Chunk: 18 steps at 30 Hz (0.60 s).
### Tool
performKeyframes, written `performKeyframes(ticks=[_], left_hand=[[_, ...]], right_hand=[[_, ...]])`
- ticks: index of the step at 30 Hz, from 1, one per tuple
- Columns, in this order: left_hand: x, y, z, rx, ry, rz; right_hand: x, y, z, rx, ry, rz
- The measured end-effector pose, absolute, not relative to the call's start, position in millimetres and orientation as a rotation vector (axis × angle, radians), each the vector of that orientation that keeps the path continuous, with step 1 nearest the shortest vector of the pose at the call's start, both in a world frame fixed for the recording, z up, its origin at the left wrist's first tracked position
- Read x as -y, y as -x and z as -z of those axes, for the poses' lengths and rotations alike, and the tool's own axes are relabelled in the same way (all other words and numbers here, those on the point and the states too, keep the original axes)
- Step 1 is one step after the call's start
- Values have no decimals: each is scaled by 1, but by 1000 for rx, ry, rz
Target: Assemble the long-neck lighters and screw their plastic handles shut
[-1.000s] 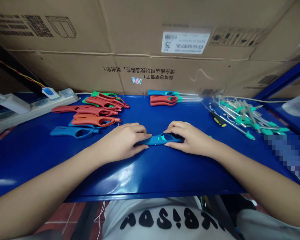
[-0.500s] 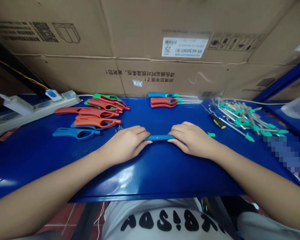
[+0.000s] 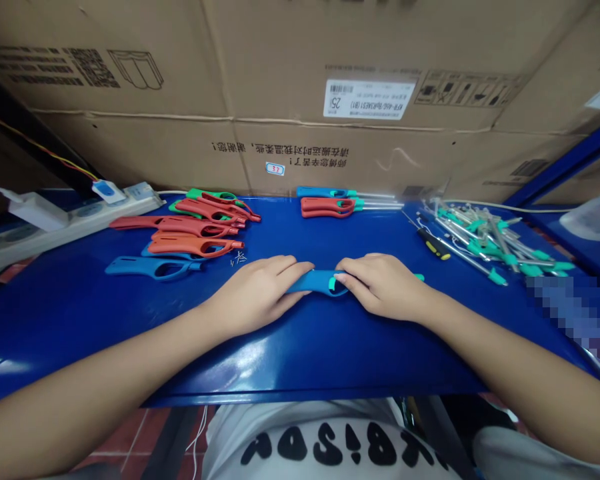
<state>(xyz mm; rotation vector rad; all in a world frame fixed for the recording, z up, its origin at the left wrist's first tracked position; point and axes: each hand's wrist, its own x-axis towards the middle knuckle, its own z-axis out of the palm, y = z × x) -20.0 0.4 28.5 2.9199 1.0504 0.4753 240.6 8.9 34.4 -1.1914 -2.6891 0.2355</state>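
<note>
Between my two hands is a blue lighter handle [image 3: 318,282], lying on its side, with a green trigger showing in its finger loop. My left hand [image 3: 265,285] is closed around the handle's left end. The fingers of my right hand [image 3: 380,283] pinch the trigger end. A green tip pokes out past my right hand; the part between is hidden under that hand. To the left lie several loose handles: a blue handle [image 3: 153,267], an orange handle [image 3: 197,244], red handles [image 3: 200,225] and a green handle [image 3: 215,195].
Lighters with metal tubes, a blue lighter [image 3: 325,192] and red lighters [image 3: 327,207], lie at the back. Metal tubes with green parts [image 3: 495,237] are heaped at right, beside a black and yellow screwdriver [image 3: 434,244]. A power strip [image 3: 75,223] runs along the left; a cardboard box [image 3: 280,87] stands behind.
The blue handle has been turned from its narrow edge to its broad side, bringing the green trigger into view. Both hands have kept their grip and hardly shifted.
</note>
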Motion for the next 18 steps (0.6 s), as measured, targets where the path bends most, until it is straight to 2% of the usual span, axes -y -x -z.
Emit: performKeyframes(ticks=[4, 8, 18], left_hand=[[2, 20, -30, -1015, -2947, -368], [6, 17, -28, -1002, -2888, -305], [-6, 23, -26, -1106, -2994, -281]], right_hand=[[-7, -241, -36, 2668, 922, -305], [-6, -241, -30, 2627, 714, -150], [-13, -248, -36, 2690, 861, -98]])
